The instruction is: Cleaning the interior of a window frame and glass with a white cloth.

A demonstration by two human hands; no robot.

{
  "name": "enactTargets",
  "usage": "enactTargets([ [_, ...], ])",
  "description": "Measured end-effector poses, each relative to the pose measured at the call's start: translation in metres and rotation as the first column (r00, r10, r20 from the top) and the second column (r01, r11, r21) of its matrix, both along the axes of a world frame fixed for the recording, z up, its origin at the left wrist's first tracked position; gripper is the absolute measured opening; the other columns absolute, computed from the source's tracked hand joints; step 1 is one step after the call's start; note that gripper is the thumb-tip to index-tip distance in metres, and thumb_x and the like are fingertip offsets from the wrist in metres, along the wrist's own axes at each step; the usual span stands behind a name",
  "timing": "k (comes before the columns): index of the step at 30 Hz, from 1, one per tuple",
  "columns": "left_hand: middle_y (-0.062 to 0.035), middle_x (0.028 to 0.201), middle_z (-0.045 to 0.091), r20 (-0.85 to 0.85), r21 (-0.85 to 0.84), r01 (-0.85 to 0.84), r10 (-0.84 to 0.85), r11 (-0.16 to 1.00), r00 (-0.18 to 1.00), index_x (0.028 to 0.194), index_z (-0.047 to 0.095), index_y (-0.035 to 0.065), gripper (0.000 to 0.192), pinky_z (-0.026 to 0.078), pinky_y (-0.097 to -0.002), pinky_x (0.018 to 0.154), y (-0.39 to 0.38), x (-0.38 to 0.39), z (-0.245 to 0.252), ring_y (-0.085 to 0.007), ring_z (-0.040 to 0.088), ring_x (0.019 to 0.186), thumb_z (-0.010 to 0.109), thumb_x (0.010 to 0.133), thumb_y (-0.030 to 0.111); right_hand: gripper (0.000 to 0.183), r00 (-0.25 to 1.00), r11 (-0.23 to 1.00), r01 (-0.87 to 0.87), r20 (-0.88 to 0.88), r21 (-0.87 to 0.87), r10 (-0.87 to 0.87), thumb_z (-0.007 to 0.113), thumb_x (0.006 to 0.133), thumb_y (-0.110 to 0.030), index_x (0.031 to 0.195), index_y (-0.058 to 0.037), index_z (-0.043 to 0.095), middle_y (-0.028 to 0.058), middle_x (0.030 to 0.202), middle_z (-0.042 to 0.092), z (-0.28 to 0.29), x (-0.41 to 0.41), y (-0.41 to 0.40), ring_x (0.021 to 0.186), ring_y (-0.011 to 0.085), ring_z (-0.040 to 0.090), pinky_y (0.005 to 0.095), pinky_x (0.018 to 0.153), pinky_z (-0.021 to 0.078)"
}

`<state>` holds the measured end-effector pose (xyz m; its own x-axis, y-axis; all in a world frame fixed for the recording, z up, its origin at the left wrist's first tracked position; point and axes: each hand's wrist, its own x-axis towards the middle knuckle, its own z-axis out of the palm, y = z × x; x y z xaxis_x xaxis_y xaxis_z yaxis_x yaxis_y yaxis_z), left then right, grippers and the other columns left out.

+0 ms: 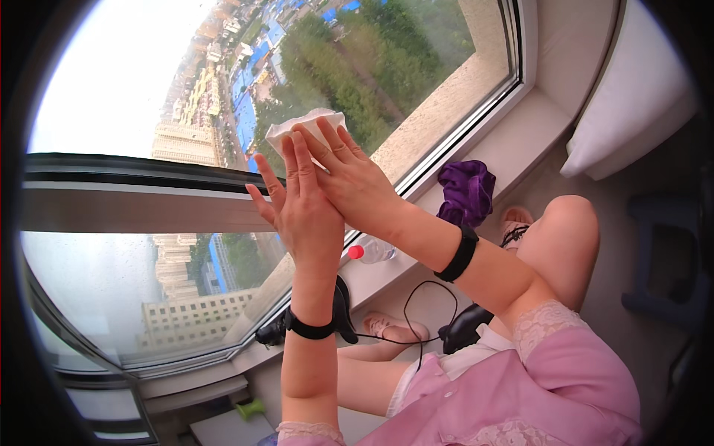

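A white cloth or wipe [305, 126] lies flat against the upper window pane [385, 72]. My right hand [354, 181] is pressed over it, fingers extended and spread. My left hand [309, 217] overlaps the right one from the left; its index and middle fingertips reach the cloth's lower edge, while the other two fingers spread over the window frame. Whether the left fingertips press on the cloth cannot be told. Both thumbs are hidden. Each forearm wears a black strap. Below the hands, on the sill, are a clear plastic bottle with a red cap [375, 250] and a crumpled purple cloth [467, 189].
A dark horizontal frame bar [139, 173] divides the panes. The sill [521, 142] runs along the window. A black cable [410, 320] loops below my arms, near black objects. White fabric [630, 95] hangs at the upper right; a dark blue stool [641, 301] stands at the right.
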<state>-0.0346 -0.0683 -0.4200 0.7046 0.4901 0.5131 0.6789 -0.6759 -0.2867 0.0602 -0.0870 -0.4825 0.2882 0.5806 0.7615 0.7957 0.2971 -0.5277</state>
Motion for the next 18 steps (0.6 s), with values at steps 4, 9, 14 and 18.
enactTargets([
  [4,-0.0015,0.158,0.040,-0.045,0.037,-0.020,0.022,0.999,0.999,0.156,0.034,0.0165,0.064,0.002,-0.0525,0.121,0.005,-0.003,-0.014,-0.0320,0.026,0.150,0.054,0.095,0.012,0.071,0.994,0.998,0.054,0.098,-0.028,-0.051,0.059,0.091,-0.018,0.155,-0.0089,0.031,0.0122,0.164,0.020,-0.015,-0.002,0.007,0.152,0.0353,0.014,0.0505,0.122,0.0213],
  [9,-0.0013,0.158,0.040,-0.067,0.001,-0.031,0.031,1.000,0.997,0.155,0.036,0.0164,0.063,0.002,-0.0535,0.120,0.001,0.005,-0.039,-0.0297,0.028,0.150,0.053,0.095,0.012,0.072,0.995,0.992,0.061,0.085,-0.107,-0.052,0.057,0.092,-0.022,0.157,-0.0101,0.028,0.0111,0.164,0.019,-0.041,0.002,0.004,0.152,0.0337,0.016,0.0512,0.122,0.0193],
  [14,-0.0023,0.158,0.039,-0.129,-0.016,0.020,-0.022,1.000,0.991,0.154,0.037,0.0135,0.064,0.001,-0.0574,0.120,0.000,0.001,-0.068,-0.0296,0.028,0.150,0.054,0.092,0.010,0.072,0.996,0.982,0.051,0.077,-0.184,-0.037,0.057,0.092,-0.021,0.157,-0.0109,0.028,0.0103,0.164,0.020,-0.071,0.004,-0.009,0.152,0.0329,0.016,0.0510,0.122,0.0192],
  [18,0.0009,0.161,0.034,-0.148,-0.121,0.012,-0.030,0.993,0.989,0.155,0.034,0.0163,0.067,-0.003,-0.0589,0.119,-0.004,-0.006,-0.076,-0.0316,0.022,0.152,0.054,0.091,0.011,0.071,0.982,0.954,0.095,0.182,-0.286,-0.043,0.057,0.091,-0.021,0.156,-0.0091,0.030,0.0108,0.164,0.020,-0.081,0.001,-0.015,0.153,0.0343,0.014,0.0512,0.122,0.0204],
])
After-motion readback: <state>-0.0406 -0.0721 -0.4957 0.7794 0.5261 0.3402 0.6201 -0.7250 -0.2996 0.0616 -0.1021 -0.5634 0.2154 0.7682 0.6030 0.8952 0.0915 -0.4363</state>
